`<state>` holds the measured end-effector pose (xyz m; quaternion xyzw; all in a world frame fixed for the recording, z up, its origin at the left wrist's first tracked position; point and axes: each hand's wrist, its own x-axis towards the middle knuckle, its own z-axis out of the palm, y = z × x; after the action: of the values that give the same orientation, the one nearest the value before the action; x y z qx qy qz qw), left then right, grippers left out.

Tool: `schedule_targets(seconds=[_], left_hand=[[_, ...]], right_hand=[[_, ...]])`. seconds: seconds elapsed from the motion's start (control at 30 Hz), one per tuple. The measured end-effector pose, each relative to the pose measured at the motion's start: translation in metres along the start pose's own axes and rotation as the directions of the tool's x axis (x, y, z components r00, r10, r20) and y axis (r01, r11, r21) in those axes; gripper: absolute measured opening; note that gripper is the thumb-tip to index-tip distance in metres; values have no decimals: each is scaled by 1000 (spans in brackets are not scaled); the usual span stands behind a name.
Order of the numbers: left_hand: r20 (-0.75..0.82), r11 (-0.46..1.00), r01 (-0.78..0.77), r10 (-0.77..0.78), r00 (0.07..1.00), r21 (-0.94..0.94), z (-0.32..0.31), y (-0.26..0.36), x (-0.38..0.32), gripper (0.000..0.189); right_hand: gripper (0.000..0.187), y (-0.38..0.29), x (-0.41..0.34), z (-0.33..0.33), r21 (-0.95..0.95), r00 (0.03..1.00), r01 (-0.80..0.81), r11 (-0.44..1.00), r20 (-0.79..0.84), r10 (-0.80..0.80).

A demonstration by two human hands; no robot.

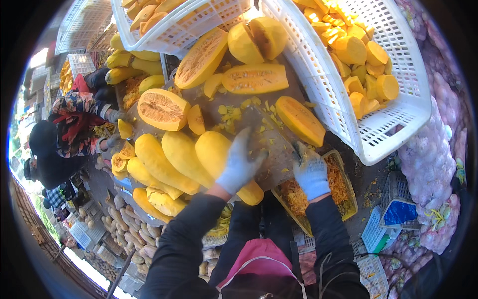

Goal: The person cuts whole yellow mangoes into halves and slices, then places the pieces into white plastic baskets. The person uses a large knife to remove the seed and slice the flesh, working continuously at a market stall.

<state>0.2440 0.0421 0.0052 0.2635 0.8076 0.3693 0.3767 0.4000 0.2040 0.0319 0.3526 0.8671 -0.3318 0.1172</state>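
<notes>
My left hand (242,162), in a pale work glove, has its fingers apart and is slightly blurred. It is above the right end of a row of whole peeled yellow squashes (179,155), over the one nearest the middle. My right hand (310,170), gloved too, is curled at the right side of the worktable (270,168). It seems to grip the dark handle of a knife (277,126), whose thin blade is hard to tell from the tabletop. Beyond that hand lies a cut squash half (300,120). Yellow peel scraps (229,114) are scattered on the table.
Seeded squash halves (162,108) lie at the back. A white plastic crate (396,130) of squash chunks (368,71) stands right; another crate (179,28) stands behind. A bin of squash pulp (340,187) sits below my right hand. A co-worker (74,123) works at left. Net sacks (425,168) line the right.
</notes>
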Motion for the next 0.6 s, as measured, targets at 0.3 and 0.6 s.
schedule_targets(seconds=[0.3, 0.6], left_hand=[[841, 274, -819, 57, 538, 505, 0, -73, -58, 88], [678, 343, -589, -286, 677, 732, 15, 2, 8, 99]], right_hand=[[31, 4, -198, 60, 587, 691, -679, 442, 305, 656], [32, -35, -76, 43, 761, 831, -523, 383, 354, 430]])
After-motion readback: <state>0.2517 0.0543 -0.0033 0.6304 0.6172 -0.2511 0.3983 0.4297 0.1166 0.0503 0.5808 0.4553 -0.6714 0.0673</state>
